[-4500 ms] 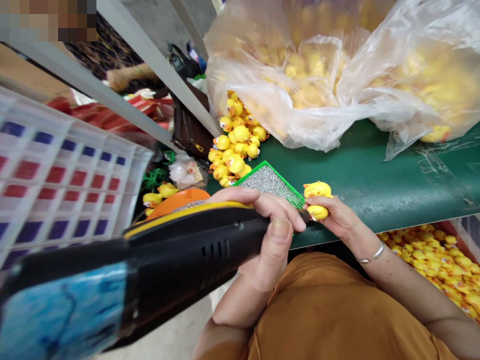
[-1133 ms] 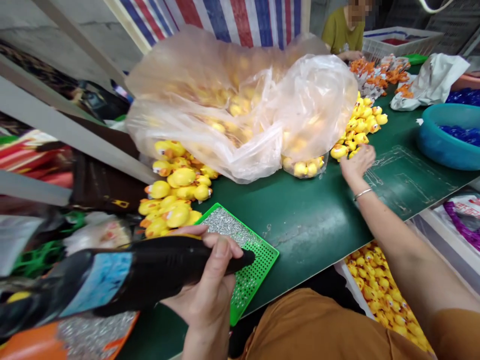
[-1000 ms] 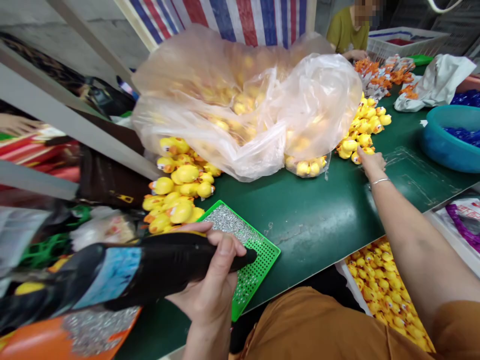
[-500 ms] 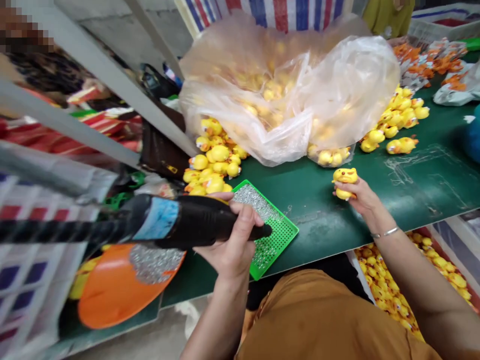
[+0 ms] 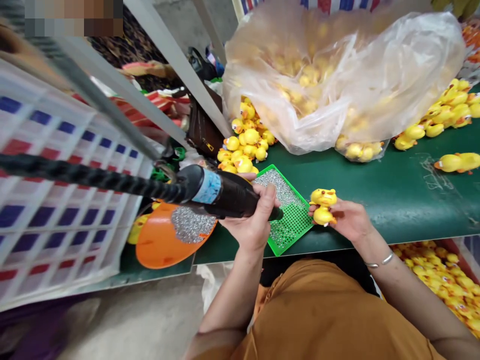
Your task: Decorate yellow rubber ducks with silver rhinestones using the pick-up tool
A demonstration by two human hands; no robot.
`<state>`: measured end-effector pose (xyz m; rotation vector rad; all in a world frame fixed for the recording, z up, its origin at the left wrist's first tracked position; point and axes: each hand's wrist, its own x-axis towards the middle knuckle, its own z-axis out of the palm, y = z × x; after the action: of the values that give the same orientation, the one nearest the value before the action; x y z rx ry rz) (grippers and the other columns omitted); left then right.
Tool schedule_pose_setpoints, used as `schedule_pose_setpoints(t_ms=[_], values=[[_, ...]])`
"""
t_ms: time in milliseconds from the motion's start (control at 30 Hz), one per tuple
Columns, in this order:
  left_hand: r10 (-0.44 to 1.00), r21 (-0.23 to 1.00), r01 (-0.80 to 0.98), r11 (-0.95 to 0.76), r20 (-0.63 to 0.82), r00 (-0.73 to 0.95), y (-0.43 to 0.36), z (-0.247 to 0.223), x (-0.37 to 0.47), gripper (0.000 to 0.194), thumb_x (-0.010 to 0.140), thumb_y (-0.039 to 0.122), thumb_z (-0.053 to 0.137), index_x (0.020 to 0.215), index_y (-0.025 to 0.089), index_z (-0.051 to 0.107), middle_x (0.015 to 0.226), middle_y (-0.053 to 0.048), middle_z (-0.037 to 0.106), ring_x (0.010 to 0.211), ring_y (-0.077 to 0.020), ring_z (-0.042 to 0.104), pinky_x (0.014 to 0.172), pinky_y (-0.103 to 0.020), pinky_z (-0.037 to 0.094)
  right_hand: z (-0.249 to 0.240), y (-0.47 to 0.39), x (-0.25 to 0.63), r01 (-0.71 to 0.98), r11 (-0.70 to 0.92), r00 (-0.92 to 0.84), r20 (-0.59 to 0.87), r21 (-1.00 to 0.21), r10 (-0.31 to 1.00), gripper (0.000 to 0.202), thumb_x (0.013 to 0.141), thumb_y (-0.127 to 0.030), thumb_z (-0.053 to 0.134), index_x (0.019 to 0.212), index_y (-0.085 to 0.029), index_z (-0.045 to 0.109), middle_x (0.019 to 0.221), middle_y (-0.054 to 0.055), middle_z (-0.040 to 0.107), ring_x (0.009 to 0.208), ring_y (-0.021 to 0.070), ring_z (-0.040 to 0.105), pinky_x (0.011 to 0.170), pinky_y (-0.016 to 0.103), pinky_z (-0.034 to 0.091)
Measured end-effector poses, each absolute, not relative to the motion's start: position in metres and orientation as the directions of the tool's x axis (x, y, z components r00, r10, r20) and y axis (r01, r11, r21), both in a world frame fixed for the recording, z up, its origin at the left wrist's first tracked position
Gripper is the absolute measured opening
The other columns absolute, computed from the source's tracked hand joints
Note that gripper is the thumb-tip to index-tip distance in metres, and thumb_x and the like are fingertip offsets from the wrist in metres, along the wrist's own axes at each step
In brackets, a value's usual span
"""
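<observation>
My left hand [image 5: 258, 222] is wrapped round a black electric screwdriver [image 5: 236, 197] with a blue label, its dark tip end over a green perforated tray [image 5: 296, 230]. Small silver screws [image 5: 279, 185] cover the far part of that tray, with more scattered near its close corner. Between the fingers of my right hand [image 5: 350, 220] is a yellow toy duck [image 5: 323, 206], held just right of the tray above the green table [image 5: 375, 187]. The duck's head is up and its orange bill shows.
A clear plastic bag [image 5: 300, 125] of ducks lies behind the tray, with loose ducks [image 5: 247, 145] beside it. An orange dish [image 5: 161, 240] of screws stands at left by a white crate [image 5: 86, 210]. A bin of ducks [image 5: 438, 275] sits below the table's right edge.
My right hand has brought the duck leftward to the tray's right edge. The screwdriver stays in my left hand, and the whole view has shifted left.
</observation>
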<state>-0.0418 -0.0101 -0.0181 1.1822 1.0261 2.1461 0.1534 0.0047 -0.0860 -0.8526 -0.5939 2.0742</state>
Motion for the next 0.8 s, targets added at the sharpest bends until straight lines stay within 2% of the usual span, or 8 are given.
schedule_pose_setpoints(t_ms=[67, 200, 367, 533, 600, 700, 800], values=[[0.691, 0.800, -0.032, -0.600, 0.498, -0.524, -0.009, -0.020, -0.044, 0.031, 0.075, 0.030, 0.087, 0.096, 0.022, 0.066, 0.062, 0.008, 0.064, 0.043, -0.0088, 0.060, 0.045, -0.024, 0.050, -0.086, 0.004, 0.156, -0.511, -0.583, -0.487, -0.347, -0.631, 0.802, 0.046, 0.062, -0.031, 0.084, 0.106, -0.019, 0.077, 0.097, 0.011, 0.079, 0.090, 0.0269, 0.073, 0.077, 0.036, 0.057], [0.696, 0.812, -0.003, -0.583, 0.498, -0.518, -0.006, -0.029, -0.046, 0.031, 0.076, 0.030, 0.086, 0.098, 0.023, 0.065, 0.061, 0.009, 0.064, 0.043, -0.0096, 0.061, 0.046, -0.025, 0.051, -0.089, 0.002, 0.159, -0.457, -0.580, -0.506, -0.339, -0.674, 0.793, 0.048, 0.073, -0.026, 0.083, 0.119, -0.023, 0.072, 0.104, 0.008, 0.079, 0.093, 0.0225, 0.072, 0.081, 0.033, 0.055], [0.701, 0.817, -0.003, -0.576, 0.492, -0.517, 0.000, -0.039, -0.045, 0.030, 0.076, 0.025, 0.085, 0.099, 0.021, 0.066, 0.062, 0.009, 0.064, 0.045, -0.0086, 0.062, 0.048, -0.023, 0.052, -0.096, -0.002, 0.160, -0.479, -0.611, -0.543, -0.334, -0.630, 0.770, 0.050, 0.060, -0.023, 0.091, 0.108, -0.024, 0.075, 0.089, 0.003, 0.076, 0.080, 0.0191, 0.069, 0.071, 0.030, 0.056], [0.686, 0.819, 0.008, -0.573, 0.486, -0.542, 0.007, -0.041, -0.042, 0.028, 0.075, 0.025, 0.084, 0.095, 0.019, 0.066, 0.060, 0.009, 0.064, 0.044, -0.0085, 0.061, 0.048, -0.023, 0.052, -0.095, -0.006, 0.158, -0.583, -0.630, -0.581, -0.280, -0.513, 0.764, 0.056, 0.053, -0.022, 0.089, 0.107, -0.024, 0.073, 0.077, -0.002, 0.067, 0.071, 0.0141, 0.062, 0.072, 0.030, 0.058], [0.675, 0.817, 0.024, -0.576, 0.492, -0.550, 0.009, -0.041, -0.042, 0.028, 0.074, 0.024, 0.084, 0.095, 0.019, 0.066, 0.059, 0.009, 0.064, 0.043, -0.0086, 0.060, 0.049, -0.023, 0.053, -0.094, -0.008, 0.159, -0.595, -0.633, -0.584, -0.274, -0.496, 0.764, 0.053, 0.052, -0.021, 0.088, 0.103, -0.024, 0.072, 0.081, 0.000, 0.069, 0.074, 0.0153, 0.064, 0.069, 0.029, 0.057], [0.664, 0.815, 0.024, -0.578, 0.487, -0.567, 0.011, -0.042, -0.043, 0.028, 0.073, 0.021, 0.084, 0.095, 0.019, 0.066, 0.060, 0.009, 0.064, 0.043, -0.0084, 0.060, 0.048, -0.023, 0.052, -0.090, -0.011, 0.160, -0.547, -0.647, -0.567, -0.335, -0.530, 0.753, 0.051, 0.050, -0.019, 0.088, 0.099, -0.024, 0.073, 0.102, 0.006, 0.076, 0.091, 0.0218, 0.071, 0.076, 0.034, 0.059], [0.650, 0.820, 0.033, -0.572, 0.477, -0.592, 0.014, -0.044, -0.046, 0.029, 0.071, 0.022, 0.084, 0.095, 0.019, 0.067, 0.060, 0.009, 0.063, 0.043, -0.0085, 0.059, 0.048, -0.024, 0.051, -0.087, -0.014, 0.157, -0.478, -0.656, -0.528, -0.405, -0.585, 0.746, 0.048, 0.053, -0.017, 0.090, 0.098, -0.024, 0.075, 0.102, 0.006, 0.078, 0.083, 0.0200, 0.073, 0.076, 0.035, 0.059]])
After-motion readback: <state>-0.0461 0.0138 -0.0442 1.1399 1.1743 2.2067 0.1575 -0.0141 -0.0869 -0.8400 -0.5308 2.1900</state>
